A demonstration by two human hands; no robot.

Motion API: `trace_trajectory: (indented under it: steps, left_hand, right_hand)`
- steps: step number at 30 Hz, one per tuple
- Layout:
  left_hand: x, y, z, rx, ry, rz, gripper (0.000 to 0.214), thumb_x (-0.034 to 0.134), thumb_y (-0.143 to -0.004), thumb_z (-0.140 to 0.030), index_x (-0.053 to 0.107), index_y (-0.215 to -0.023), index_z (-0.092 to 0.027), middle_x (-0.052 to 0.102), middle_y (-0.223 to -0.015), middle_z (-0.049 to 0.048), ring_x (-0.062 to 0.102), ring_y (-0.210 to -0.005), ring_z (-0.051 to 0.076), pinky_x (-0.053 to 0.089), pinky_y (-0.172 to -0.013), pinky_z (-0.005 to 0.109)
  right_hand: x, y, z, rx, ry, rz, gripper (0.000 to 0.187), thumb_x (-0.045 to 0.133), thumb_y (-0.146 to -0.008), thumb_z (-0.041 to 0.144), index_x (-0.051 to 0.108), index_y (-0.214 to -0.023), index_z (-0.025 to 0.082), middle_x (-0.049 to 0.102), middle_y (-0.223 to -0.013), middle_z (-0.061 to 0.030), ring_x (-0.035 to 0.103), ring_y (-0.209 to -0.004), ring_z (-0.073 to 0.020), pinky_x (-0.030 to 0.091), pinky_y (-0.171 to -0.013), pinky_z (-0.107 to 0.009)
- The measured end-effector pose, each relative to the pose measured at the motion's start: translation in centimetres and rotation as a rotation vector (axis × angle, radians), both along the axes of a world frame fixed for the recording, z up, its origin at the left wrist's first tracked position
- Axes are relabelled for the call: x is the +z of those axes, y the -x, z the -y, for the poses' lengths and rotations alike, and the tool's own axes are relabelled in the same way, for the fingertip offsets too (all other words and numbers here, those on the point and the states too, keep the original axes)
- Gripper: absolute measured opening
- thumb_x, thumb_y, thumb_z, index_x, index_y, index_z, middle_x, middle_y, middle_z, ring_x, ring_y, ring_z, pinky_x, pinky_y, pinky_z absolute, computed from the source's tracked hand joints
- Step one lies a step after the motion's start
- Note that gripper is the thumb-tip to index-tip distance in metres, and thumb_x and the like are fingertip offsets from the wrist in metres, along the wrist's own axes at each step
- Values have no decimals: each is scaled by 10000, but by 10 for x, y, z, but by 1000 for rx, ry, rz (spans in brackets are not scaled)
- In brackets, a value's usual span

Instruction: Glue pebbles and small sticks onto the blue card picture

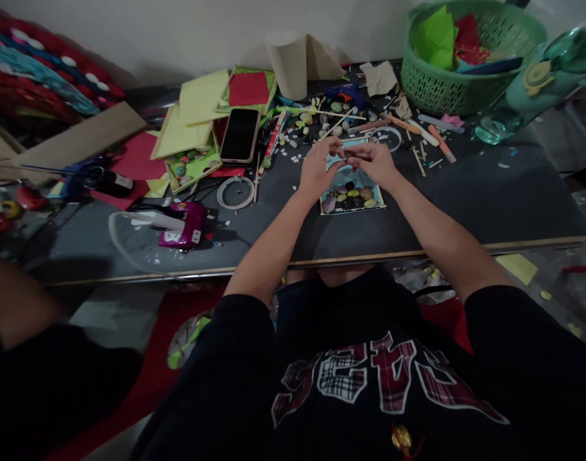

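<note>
Dark shirt (360, 333) — plaid lettering (393, 384), not legible

In front of you, the flat dark-grey tabletop (480, 198) looks smooth, with a dull sheen; the small rounded multicoloured stones (349, 194) in the shallow blue-lined tray (353, 210) look smooth, some glossy. You have matt yellow paper sheets (201, 96), a green perforated plastic basket (441, 93), a glossy see-through teal bottle (526, 99), a glassy-screened black phone (241, 136); your black cloth shirt (360, 432) looks matt

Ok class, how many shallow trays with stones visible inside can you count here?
2: one blue-lined tray, partly under the left hand and right hand; one green tray, left of the phone. Others may be hidden.
</note>
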State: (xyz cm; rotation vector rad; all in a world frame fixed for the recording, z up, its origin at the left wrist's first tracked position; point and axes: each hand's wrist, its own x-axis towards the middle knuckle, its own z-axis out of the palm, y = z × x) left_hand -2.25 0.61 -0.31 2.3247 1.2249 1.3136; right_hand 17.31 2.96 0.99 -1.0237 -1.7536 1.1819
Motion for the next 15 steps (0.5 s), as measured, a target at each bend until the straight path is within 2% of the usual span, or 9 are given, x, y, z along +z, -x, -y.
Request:
trace_trajectory:
  steps: [7,15]
  left_hand:
    - [3,-2,3,29,-11,-5,376,566,-945,-578,557,-1107,-239,698,-1016,60,672,-1094,253,520,-1023,435]
    - [8,-2,7,57,-10,-21,384,555,-941,-603,578,-1047,-234,705,-961,50,686,-975,223,557,-933,393]
  right_hand:
    - [2,1,4,10,-35,-72,273,764,-792,222,739,-1055,152,771,-966,-71,685,-717,-167,622,-710,-349]
    - [6,2,5,22,2,-49,268,771,-795,222,747,-1058,175,775,-964,-57,691,-748,-182,637,-757,-376]
